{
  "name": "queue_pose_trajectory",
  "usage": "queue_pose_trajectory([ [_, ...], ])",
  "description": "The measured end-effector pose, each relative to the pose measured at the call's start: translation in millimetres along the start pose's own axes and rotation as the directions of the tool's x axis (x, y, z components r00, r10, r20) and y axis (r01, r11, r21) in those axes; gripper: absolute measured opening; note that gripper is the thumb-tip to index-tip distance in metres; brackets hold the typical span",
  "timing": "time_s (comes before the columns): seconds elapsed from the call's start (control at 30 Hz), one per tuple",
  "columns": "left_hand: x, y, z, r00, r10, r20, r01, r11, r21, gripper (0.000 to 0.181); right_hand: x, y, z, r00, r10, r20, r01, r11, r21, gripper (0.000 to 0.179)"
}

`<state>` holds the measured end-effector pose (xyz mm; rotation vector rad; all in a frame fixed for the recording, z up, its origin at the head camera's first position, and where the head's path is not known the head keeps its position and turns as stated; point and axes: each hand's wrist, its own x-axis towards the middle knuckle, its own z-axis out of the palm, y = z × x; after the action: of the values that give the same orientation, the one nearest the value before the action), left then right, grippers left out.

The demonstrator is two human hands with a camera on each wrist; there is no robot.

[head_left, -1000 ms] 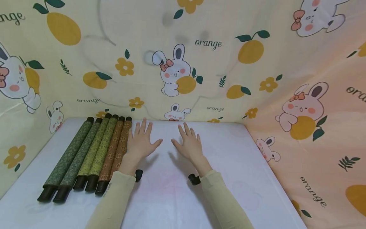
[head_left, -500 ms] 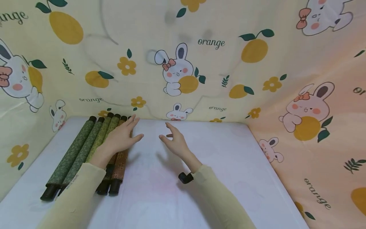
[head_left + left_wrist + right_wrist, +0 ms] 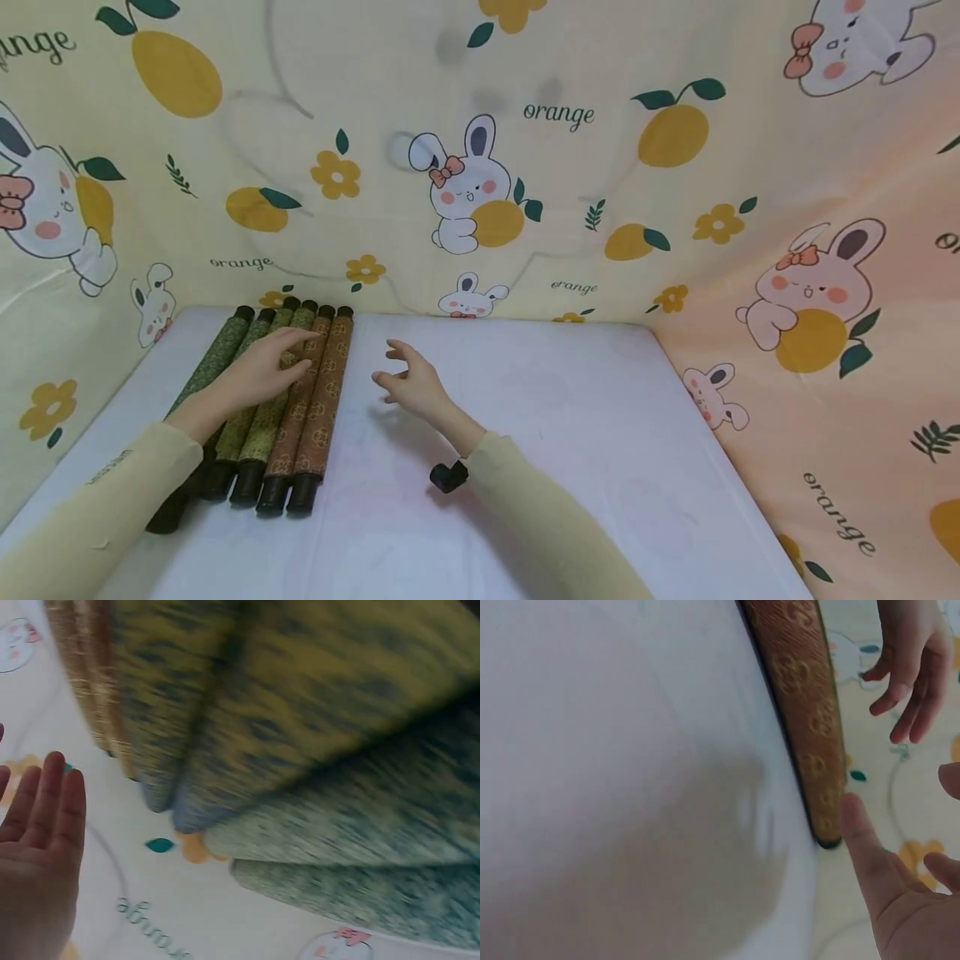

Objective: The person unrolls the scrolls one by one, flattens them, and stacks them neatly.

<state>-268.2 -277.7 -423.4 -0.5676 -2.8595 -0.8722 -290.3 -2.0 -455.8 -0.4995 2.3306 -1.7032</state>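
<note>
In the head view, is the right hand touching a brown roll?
No, white table shows between the right hand and the brown rolls.

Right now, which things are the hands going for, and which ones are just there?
Probably for the job:
dark green rolls
yellow-green rolls
brown rolls
left hand, over the rolls
right hand, beside them, holding nothing

Just there:
white table
printed cloth
black wrist gadget

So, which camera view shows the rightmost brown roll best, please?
The head view: the rightmost brown roll lies uncovered there, both ends visible. The right wrist view crops its near end; the left wrist view shows only a cropped strip.
</note>
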Motion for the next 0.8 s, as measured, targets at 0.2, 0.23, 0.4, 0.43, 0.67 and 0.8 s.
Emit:
queue_pose_trajectory([
  [0.2, -8.3, -16.3, -0.9, 0.999, 0.021, 0.029, -0.021, 1.0, 0.012, 0.049, 2.3, 2.8, 23.9, 0.991, 0.054, 0.119, -0.059, 0.997, 0.044, 0.075],
  [0.23, -8.7, -18.2, -0.8, 0.999, 0.026, 0.04, -0.026, 1.0, 0.016, 0.05, 3.3, 3.9, 28.2, 0.989, 0.058, 0.134, -0.065, 0.997, 0.049, 0.076],
  [0.4, -8.1, -23.8, 0.9, 0.994, 0.031, 0.102, -0.035, 0.999, 0.037, 0.053, 5.9, 5.2, 46.7, 0.979, 0.073, 0.191, -0.076, 0.997, 0.007, 0.081],
  [0.43, -7.8, -24.7, 1.3, 0.993, 0.03, 0.11, -0.034, 0.999, 0.042, 0.054, 6.1, 5.3, 49.6, 0.978, 0.082, 0.193, -0.082, 0.997, -0.007, 0.082],
  [0.67, -2.9, -29.4, 5.8, 0.991, 0.017, 0.134, -0.033, 0.993, 0.117, 0.056, 6.3, 3.3, 62.9, 0.974, 0.117, 0.193, -0.11, 0.993, -0.047, 0.083],
  [0.8, 0.3, -29.6, 8.6, 0.987, -0.006, 0.159, -0.024, 0.982, 0.185, 0.063, 6.9, 1.2, 66.1, 0.976, 0.117, 0.186, -0.099, 0.99, -0.101, 0.084],
])
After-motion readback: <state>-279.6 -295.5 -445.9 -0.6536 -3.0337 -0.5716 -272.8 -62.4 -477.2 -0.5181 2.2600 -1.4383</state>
